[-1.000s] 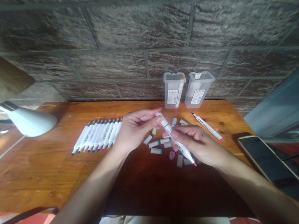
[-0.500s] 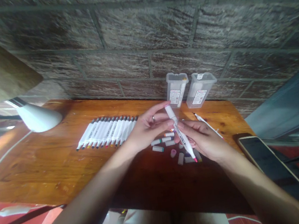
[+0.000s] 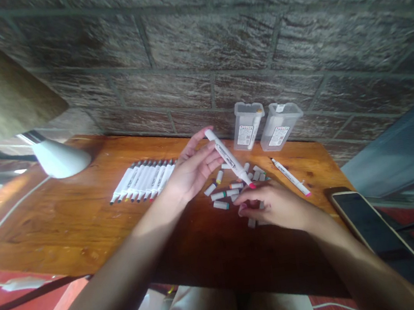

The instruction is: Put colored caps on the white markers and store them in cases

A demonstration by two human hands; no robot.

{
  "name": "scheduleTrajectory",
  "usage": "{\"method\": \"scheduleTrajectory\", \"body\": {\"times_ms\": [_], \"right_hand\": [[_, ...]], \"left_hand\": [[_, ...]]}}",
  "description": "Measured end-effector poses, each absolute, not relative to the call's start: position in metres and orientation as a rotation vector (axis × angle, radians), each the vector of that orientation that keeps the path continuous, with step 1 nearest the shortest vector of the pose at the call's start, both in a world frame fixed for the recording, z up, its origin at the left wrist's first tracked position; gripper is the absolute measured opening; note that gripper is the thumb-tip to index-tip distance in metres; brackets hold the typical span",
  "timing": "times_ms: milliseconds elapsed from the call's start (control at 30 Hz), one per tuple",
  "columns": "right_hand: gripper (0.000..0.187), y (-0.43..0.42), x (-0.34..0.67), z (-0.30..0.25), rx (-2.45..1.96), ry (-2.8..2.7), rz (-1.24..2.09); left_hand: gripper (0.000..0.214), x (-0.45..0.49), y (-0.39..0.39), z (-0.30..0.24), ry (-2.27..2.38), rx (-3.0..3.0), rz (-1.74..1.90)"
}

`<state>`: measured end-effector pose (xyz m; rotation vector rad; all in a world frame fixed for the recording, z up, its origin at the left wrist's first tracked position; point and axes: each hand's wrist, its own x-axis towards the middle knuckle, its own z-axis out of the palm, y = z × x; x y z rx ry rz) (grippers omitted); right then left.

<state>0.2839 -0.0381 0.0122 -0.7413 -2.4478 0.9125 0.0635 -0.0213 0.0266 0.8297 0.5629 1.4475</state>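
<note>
My left hand [image 3: 196, 172] is closed on a white marker [image 3: 228, 156] near its upper end. The marker tilts down to the right, and its uncapped pinkish-red tip shows at the lower end. My right hand [image 3: 273, 202] is low over the table, with thumb and fingertips pinched around a small pink-ended marker cap [image 3: 242, 208], partly hidden by the fingers. Several loose white caps with coloured ends, among them a teal-ended cap [image 3: 221, 205], lie scattered around and beneath my right hand.
A row of white markers [image 3: 143, 180] lies left of my left hand. Another marker [image 3: 291, 177] rests at the right. Two clear plastic cases [image 3: 248, 124] stand against the brick wall. A phone [image 3: 382, 238] is at the right edge, a lamp [image 3: 62, 160] at the left.
My right hand has let go of the marker and moved down to the pink-ended cap among the loose caps. My left hand now holds the marker alone, slightly further left.
</note>
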Motion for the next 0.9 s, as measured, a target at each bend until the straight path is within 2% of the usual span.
{"method": "scheduleTrajectory", "body": {"times_ms": [367, 667, 900], "right_hand": [[0.015, -0.029, 0.294, 0.026, -0.733, -1.444, 1.080], [0.020, -0.027, 0.291, 0.021, -0.704, -1.360, 1.125], [0.022, -0.033, 0.283, 0.022, -0.802, -1.354, 1.128]], "left_hand": [[0.041, 0.062, -0.017, 0.026, 0.551, 0.750, 1.624], [0.045, 0.061, -0.014, 0.022, 0.570, 0.775, 1.733], [0.047, 0.065, -0.017, 0.021, 0.615, 1.064, 1.761]]}}
